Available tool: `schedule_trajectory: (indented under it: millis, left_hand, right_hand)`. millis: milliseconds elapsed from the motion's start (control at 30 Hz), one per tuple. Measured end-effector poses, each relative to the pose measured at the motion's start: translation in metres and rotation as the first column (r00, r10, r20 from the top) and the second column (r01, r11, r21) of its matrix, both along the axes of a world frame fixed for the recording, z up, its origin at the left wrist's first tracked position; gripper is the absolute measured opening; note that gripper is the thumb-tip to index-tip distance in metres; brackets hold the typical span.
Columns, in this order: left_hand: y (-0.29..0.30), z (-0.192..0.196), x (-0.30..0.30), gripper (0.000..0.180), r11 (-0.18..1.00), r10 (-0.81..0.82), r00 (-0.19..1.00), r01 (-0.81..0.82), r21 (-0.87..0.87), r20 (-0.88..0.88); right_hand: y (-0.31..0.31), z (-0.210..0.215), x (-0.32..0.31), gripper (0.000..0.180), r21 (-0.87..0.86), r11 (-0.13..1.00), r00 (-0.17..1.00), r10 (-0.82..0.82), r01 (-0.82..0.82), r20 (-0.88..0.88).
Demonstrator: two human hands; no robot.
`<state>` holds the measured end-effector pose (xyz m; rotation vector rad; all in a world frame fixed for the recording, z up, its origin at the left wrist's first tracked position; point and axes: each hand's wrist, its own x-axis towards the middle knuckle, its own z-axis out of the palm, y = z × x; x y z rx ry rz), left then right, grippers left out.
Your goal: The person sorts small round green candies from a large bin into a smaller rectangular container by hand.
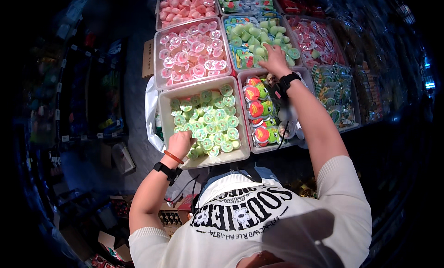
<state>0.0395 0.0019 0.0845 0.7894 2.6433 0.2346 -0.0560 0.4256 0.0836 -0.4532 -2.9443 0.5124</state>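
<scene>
My right hand (276, 60) reaches over the far middle bin, its fingers stretched out and apart among loose light-green jelly cups (254, 34). Green and blue packets (241, 55) lie under and beside those cups. At the near left corner of a white bin (203, 164), my left hand (181, 143) is closed, with its fingers curled down by the green jelly cups (211, 127) inside. Whatever sits in those fingers is hidden. The cups in this bin mostly show their clear, printed lids.
Beyond the near bin stands a bin of pink jelly cups (193, 50), with more pink cups (187, 6) behind. Red and green round-faced packs (261, 109) fill the bin on its right. A white plastic bag (151, 113) hangs at the left; a cardboard piece (148, 58) stands farther back.
</scene>
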Motion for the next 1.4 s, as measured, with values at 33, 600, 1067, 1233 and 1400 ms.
schedule_trajectory:
  millis: [33, 600, 1067, 1233, 1400]
  left_hand:
    - [0.004, 0.011, -0.002, 0.023, 0.997, 0.052, 0.999, -0.052, 0.059, -0.005]
    - [0.044, 0.029, -0.028, 0.02, 0.889, 0.157, 0.949, -0.256, 0.379, 0.274]
    - [0.095, 0.073, -0.062, 0.024, 0.431, -0.035, 0.679, -0.651, 0.624, 0.733]
    - [0.086, 0.076, -0.05, 0.039, 0.468, -0.084, 0.534, -0.725, 0.506, 0.842]
    - [0.047, 0.047, -0.036, 0.042, 0.654, -0.067, 0.4, -0.674, 0.343, 0.914]
  right_hand:
    - [-0.002, 0.001, -0.007, 0.076, 0.012, 1.0, 0.996, 0.019, -0.02, 0.089]
    - [0.017, -0.013, -0.035, 0.066, -0.012, 0.987, 0.983, 0.162, -0.162, 0.084]
    - [-0.053, 0.072, 0.045, 0.056, -0.935, -0.35, 0.983, 0.149, -0.052, -0.11]
    - [-0.129, 0.036, 0.098, 0.058, -0.78, -0.581, 0.954, 0.292, 0.231, 0.065]
    - [-0.167, 0.03, 0.114, 0.054, -0.772, -0.506, 0.858, 0.504, 0.385, 0.097]
